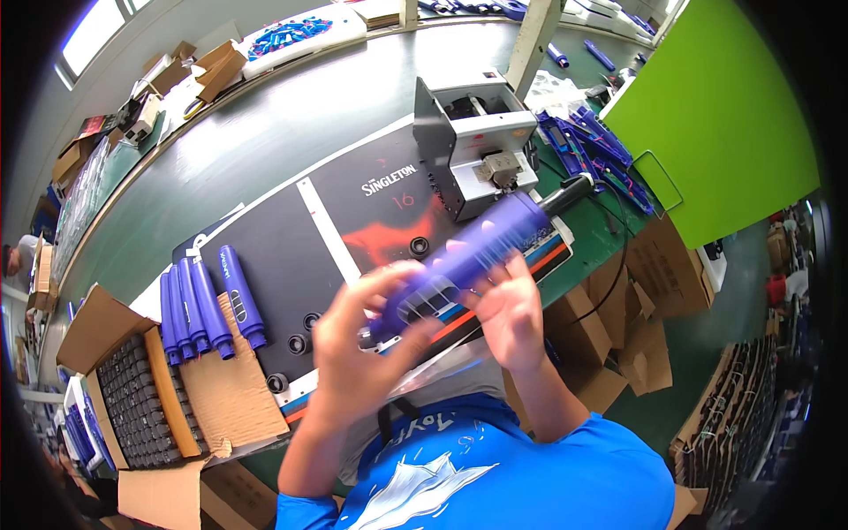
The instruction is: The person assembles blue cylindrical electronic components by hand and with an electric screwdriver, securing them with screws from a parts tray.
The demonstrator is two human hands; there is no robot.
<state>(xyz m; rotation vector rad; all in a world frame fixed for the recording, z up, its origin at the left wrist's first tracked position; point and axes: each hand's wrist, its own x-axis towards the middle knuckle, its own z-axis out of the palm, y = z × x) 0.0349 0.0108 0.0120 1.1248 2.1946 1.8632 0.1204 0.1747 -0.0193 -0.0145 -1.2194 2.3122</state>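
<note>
Over the bench mat I hold a purple tube-shaped appliance body (pixel 484 240), tilted up to the right and slightly blurred. Slots run along its side, and a black tip or stem (pixel 568 193) extends from the far end. My left hand (pixel 353 344) is closed around its lower end. Beside its middle, my right hand (pixel 511 320) has the palm turned up and fingers spread; whether the fingertips touch the body is hard to tell. Several small black round caps (pixel 299 344) sit on the dark printed mat (pixel 291 238).
A grey metal bench machine (pixel 481 150) stands beyond the appliance's far end. Several purple handles (pixel 200 305) lie left on cardboard, near a box of black parts (pixel 137 402). More purple pieces (pixel 592 155) are piled right, by a green panel (pixel 715 124) and black cable (pixel 625 238).
</note>
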